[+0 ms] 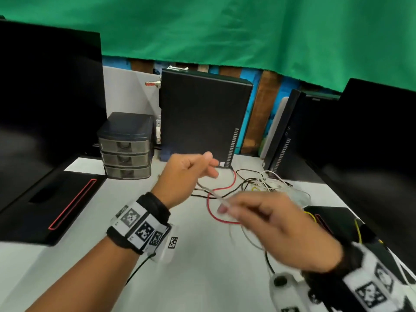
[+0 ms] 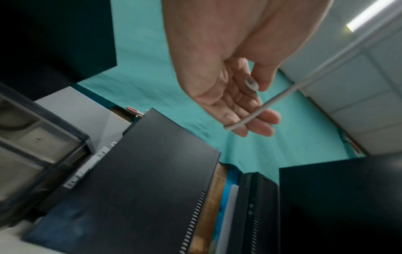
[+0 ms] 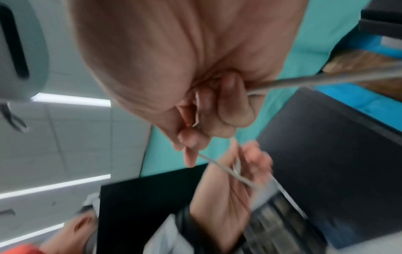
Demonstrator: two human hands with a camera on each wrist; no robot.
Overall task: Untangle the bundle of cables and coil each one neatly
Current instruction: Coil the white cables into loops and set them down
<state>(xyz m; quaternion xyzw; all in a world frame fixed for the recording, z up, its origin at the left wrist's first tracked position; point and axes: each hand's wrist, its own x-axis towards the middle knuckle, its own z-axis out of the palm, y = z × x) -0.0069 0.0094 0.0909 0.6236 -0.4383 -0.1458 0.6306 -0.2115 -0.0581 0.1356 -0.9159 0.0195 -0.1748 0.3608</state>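
Fingers of the right hand (image 1: 286, 228) curl round a white cable (image 1: 216, 194), nearest the viewer. From that grip the cable runs up and away to the left hand (image 1: 186, 174), where it lies across loosely bent fingers (image 2: 256, 120), its plug end by the thumb; whether the thumb pins it I cannot tell. Beyond and below both grips, the bundle (image 1: 267, 183) of white, black and yellow leads sits tangled on the worktop (image 1: 191, 266), a red cable (image 1: 221, 199) looping beneath the hands. By my judgement the task is early: one cable partly freed, nothing coiled, the rest to separate.
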